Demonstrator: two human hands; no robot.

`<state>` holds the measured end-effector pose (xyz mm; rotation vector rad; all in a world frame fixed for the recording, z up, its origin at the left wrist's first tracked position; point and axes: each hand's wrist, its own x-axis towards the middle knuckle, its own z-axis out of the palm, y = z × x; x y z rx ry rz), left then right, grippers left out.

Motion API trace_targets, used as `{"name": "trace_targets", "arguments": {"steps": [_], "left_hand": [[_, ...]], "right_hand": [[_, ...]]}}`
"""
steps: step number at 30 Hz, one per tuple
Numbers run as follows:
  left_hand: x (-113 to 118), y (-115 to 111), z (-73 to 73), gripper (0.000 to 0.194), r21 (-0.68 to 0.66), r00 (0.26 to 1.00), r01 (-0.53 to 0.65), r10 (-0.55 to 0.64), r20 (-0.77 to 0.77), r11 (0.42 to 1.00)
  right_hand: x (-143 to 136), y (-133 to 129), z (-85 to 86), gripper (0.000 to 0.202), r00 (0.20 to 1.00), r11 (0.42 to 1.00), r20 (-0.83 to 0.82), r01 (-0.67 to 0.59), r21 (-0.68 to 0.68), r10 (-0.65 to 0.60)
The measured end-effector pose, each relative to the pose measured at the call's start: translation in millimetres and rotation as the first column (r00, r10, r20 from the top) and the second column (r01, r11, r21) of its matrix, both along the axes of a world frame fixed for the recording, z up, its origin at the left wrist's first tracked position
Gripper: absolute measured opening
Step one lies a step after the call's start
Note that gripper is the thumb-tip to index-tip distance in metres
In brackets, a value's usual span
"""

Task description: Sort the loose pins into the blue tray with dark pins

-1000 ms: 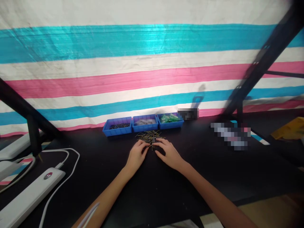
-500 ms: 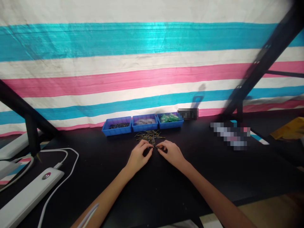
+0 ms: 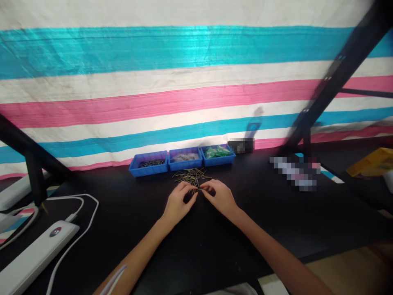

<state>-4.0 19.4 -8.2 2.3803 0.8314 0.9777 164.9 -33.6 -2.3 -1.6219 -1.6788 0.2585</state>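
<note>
A loose pile of thin, yellowish and dark metal pieces like screws (image 3: 190, 176) lies on the black table. At the near edge of this pile, my right hand (image 3: 220, 197) pinches a small thin piece (image 3: 199, 189) between thumb and finger. My left hand (image 3: 178, 203) is beside it, thumb and forefinger curved close to the pile and to the left end of that piece. Whether the left fingertips grip anything is too small to tell. Behind the pile stand three blue bins: dark screws in the left bin (image 3: 148, 170), clear bags in the middle bin (image 3: 185, 165), green bags in the right bin (image 3: 217, 162).
A white power strip (image 3: 39, 255) with a white cable (image 3: 92, 217) lies at the left. Black frame legs (image 3: 37, 176) stand on both sides. Further right are a blurred-out item (image 3: 294, 174) and a yellow object (image 3: 371, 163). A striped sheet (image 3: 184, 102) hangs behind.
The view has shifted slightly. My right hand has turned a little, and the thin piece at its fingertips now lies more level. Both hands stay close together by the pile.
</note>
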Motion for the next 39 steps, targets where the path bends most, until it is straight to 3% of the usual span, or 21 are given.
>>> {"name": "trace_targets", "arguments": {"steps": [4,9,13,20,26,34,39], "left_hand": [[2,-3,-0.2,0.026,-0.027,1.000,0.001,0.000,0.015,1.000],[4,-5,-1.2,0.015,-0.092,0.997,-0.003,0.010,0.080,0.996],[5,-8,2.5,0.013,-0.155,0.985,-0.019,0.045,0.165,0.988],[7,-10,9.5,0.013,-0.232,0.946,-0.110,0.174,0.275,0.966],[8,-14,8.3,0.014,-0.250,0.952,-0.041,0.114,0.283,0.967],[7,-16,10.6,0.013,-0.278,0.943,-0.001,0.093,0.318,0.961],[6,-16,11.9,0.012,-0.284,0.940,0.000,0.096,0.326,0.959]], "right_hand": [[-3,1,4.1,0.019,0.970,0.999,-0.243,-0.022,0.037,0.030],[-7,0,8.2,0.026,0.862,0.989,-0.492,-0.147,-0.019,0.119],[-9,0,8.4,0.032,0.782,0.972,-0.601,-0.233,-0.036,0.165],[-8,0,6.3,0.029,0.807,0.974,-0.573,-0.217,-0.068,0.140],[-11,-2,5.1,0.016,0.857,0.955,-0.464,-0.288,-0.069,0.225],[-12,-5,10.4,0.016,0.791,0.908,-0.532,-0.409,-0.091,0.303],[-12,-6,8.8,0.015,0.790,0.918,-0.537,-0.391,-0.068,0.297]]}}
